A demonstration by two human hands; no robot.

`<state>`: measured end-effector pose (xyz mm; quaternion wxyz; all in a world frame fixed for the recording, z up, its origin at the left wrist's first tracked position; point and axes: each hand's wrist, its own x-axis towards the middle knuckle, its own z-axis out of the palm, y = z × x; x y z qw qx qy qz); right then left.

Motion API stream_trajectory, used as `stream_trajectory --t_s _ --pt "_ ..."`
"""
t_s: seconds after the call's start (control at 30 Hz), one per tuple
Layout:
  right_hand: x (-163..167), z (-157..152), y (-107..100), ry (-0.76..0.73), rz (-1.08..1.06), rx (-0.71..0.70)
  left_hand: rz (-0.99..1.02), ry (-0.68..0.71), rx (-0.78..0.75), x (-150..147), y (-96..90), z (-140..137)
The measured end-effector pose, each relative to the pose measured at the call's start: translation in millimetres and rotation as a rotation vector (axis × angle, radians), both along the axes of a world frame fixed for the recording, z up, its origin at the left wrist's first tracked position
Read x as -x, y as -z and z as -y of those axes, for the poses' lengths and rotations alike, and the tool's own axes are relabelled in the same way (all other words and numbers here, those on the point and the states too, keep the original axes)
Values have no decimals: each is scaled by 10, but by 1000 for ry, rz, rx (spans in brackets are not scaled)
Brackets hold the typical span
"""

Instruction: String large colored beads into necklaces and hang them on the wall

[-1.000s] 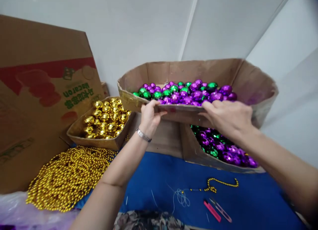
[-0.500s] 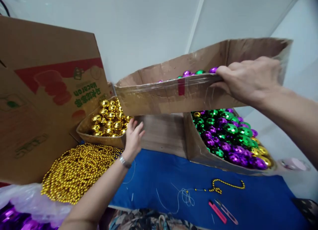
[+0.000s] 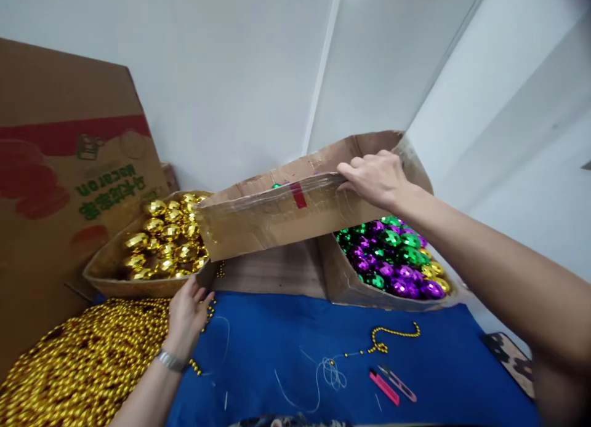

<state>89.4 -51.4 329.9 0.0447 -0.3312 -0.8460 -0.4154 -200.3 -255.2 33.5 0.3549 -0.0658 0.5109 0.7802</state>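
Note:
My right hand [image 3: 373,178] grips the near rim of a shallow cardboard box [image 3: 258,224], fingers over the edge. The box is tilted, its left end lower, and a few green and purple balls show inside. My left hand [image 3: 188,310] is open, fingers a little apart, by the front corner of another carton [image 3: 143,287] of shiny gold balls [image 3: 170,231]. Whether it touches that carton I cannot tell. Below it spreads a heap of gold bead strings [image 3: 87,353]. Right of centre, a third carton [image 3: 353,285] holds purple, green and gold balls [image 3: 392,261].
On the blue cloth [image 3: 258,341] lie tangled clear thread [image 3: 332,373], a short gold bead string [image 3: 392,331], a pink cutter [image 3: 384,387] and thread snips [image 3: 398,384]. A phone [image 3: 510,360] rests at the right edge. A large printed carton [image 3: 69,101] stands left.
My right hand has lowered the shallow box and brought it leftward in view, its left end now by the gold balls. My left hand has moved down and left. The view has shifted too.

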Motion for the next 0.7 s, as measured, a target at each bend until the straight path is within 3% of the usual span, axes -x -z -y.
stream_trajectory --t_s 0.17,0.27,0.43,0.5,0.6,0.7 --pt "-19 89 -82 -24 38 -46 200 218 -177 42 -323 -454" --pt "-37 131 -138 -68 51 -88 202 245 -139 219 -512 -622" --pt "-162 212 -345 -21 74 -187 97 184 -38 676 -756 -565" --pt "-217 273 -439 -22 68 -227 62 222 -24 875 -885 -509" --pt "-232 394 -542 -105 73 -266 -79 348 -89 1058 -1080 -475" --pt "-162 478 -609 -212 103 -279 -175 351 -57 1046 -1204 -420"
